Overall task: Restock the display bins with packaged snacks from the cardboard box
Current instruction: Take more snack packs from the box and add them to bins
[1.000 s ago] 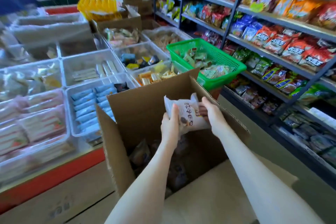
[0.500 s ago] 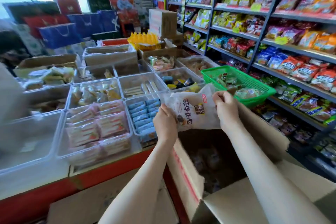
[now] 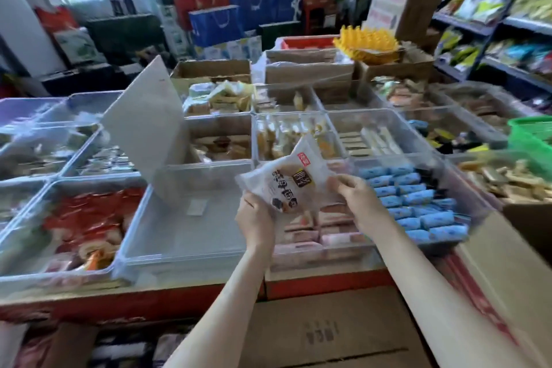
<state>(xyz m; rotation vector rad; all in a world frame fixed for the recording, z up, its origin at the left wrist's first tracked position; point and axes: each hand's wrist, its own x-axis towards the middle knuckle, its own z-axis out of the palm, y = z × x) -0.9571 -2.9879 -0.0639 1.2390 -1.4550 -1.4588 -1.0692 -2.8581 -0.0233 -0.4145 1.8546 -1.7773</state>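
Left hand point(image 3: 255, 215) and right hand point(image 3: 363, 203) each pinch an edge of the white snack packet point(image 3: 289, 185), held over the worktop between the near-empty clear bin point(image 3: 185, 236) and the bin of pink packs point(image 3: 328, 252); released early, it could land among the wrong stock.

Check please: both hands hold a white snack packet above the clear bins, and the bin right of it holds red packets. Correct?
No. The head view shows blue packets in that bin, not red. The left hand and right hand do hold the white snack packet above the clear bins.
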